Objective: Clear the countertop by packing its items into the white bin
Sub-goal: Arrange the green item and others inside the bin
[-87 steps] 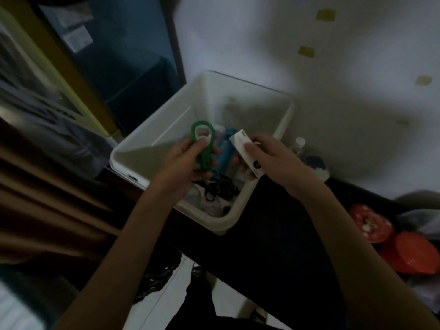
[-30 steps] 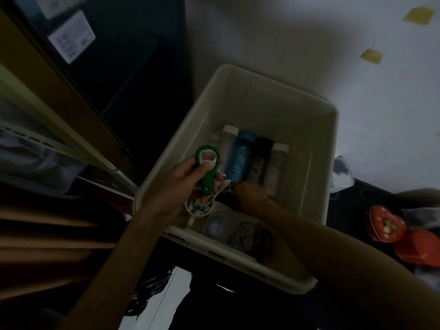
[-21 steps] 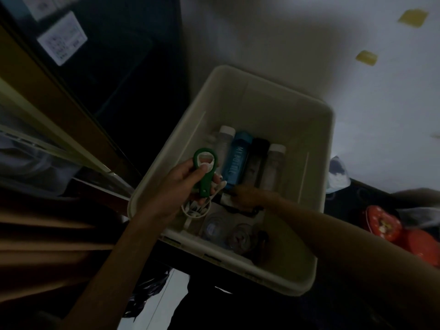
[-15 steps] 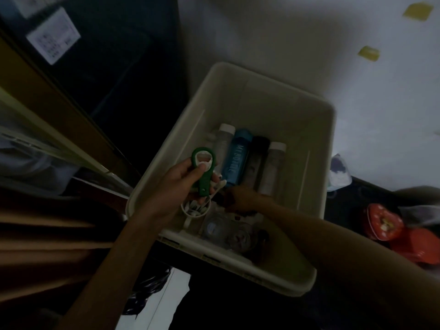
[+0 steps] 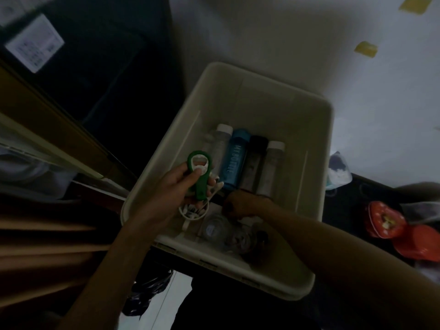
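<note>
At the far left I see a dark panel with a white label stuck on it, and a wooden edge running diagonally below it. Moving right, my left hand hovers over the near-left corner of the white bin, its fingers curled round a green opener with a ring-shaped head pointing away from me. Just under that hand, inside the bin, lies a small white cup holding small pieces I cannot identify. The bin itself sits on the dark desk, with its near-left corner hanging past the desk edge above a pale floor. On the bin floor four bottles lie side by side: a clear bottle with a white cap, a blue bottle with lettering, a dark bottle, and another white-capped bottle. My right hand reaches down into the bin just near of those bottles, fingers curled, but the light is too dim for me to tell whether it grips anything. Near of it lie some clear, round containers. Right of the bin, a crumpled plastic bag rests on the desk, and further right sit two red lids.
</note>
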{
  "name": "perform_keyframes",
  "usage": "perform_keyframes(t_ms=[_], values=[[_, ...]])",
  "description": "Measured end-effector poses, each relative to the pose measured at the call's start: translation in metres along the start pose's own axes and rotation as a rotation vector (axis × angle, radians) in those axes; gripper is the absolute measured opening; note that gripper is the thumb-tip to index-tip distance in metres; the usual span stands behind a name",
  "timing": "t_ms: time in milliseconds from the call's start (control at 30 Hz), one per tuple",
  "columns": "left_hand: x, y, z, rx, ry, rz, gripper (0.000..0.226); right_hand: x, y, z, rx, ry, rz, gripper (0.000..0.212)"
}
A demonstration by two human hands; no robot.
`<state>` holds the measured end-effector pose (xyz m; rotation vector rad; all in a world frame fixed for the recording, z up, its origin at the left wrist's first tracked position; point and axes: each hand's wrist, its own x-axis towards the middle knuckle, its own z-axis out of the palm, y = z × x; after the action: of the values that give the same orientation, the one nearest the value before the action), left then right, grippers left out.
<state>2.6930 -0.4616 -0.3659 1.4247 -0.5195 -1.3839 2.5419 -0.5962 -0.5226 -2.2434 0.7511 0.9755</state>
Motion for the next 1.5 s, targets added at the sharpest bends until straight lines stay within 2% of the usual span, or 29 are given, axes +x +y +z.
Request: perform_keyframes(t_ms=[100, 233, 400, 567, 700, 833, 900, 1033, 1167, 1300, 1333, 1400, 1467, 1500], values=[[0.0, -0.001, 0.0, -0.009, -0.002, 0.0, 0.023, 0.001, -0.001, 0.002, -0.042, -0.068, -0.015, 0.04], [0.002, -0.002, -0.001, 0.005, 0.005, -0.002, 0.023, 0.004, -0.005, 0.006, -0.152, -0.005, 0.028, 0.036], [0.004, -0.003, -0.001, 0.017, 0.018, -0.015, 0.022, 0.001, -0.004, 0.006, -0.099, 0.034, 0.074, 0.037], [0.006, -0.004, -0.002, 0.028, 0.025, -0.022, 0.024, 0.002, 0.0, 0.005, -0.161, 0.067, 0.07, 0.037], [0.005, -0.004, -0.002, 0.022, 0.03, -0.022, 0.023, 0.0, 0.002, 0.003, -0.176, 0.147, 0.082, 0.03], [0.006, -0.004, -0.001, 0.018, 0.038, -0.031, 0.023, -0.008, 0.001, -0.002, -0.127, 0.216, 0.058, 0.031], [0.006, -0.005, -0.002, 0.017, 0.036, -0.031, 0.023, -0.009, 0.001, -0.004, -0.117, 0.202, 0.046, 0.033], [0.006, -0.005, -0.002, 0.014, 0.041, -0.028, 0.021, -0.011, -0.002, -0.006, -0.151, 0.071, 0.08, 0.031], [0.007, -0.004, 0.0, 0.002, 0.04, -0.023, 0.021, -0.028, -0.009, -0.027, -0.092, 0.106, 0.122, 0.032], [0.006, 0.0, 0.002, -0.064, -0.041, -0.015, 0.024, -0.068, 0.004, -0.071, 0.14, 0.167, 0.143, 0.022], [0.006, 0.001, 0.002, -0.056, -0.061, -0.009, 0.026, -0.084, 0.004, -0.081, 0.257, 0.232, 0.123, 0.019], [0.009, 0.003, 0.008, -0.023, -0.089, -0.003, 0.029, -0.117, 0.001, -0.097, 0.596, 0.413, 0.019, 0.026], [0.013, 0.006, 0.017, 0.012, -0.103, 0.008, 0.029, -0.146, -0.01, -0.102, 0.982, 0.459, -0.139, 0.03], [0.015, 0.007, 0.022, 0.032, -0.11, 0.015, 0.029, -0.155, -0.014, -0.101, 1.041, 0.454, -0.205, 0.027]])
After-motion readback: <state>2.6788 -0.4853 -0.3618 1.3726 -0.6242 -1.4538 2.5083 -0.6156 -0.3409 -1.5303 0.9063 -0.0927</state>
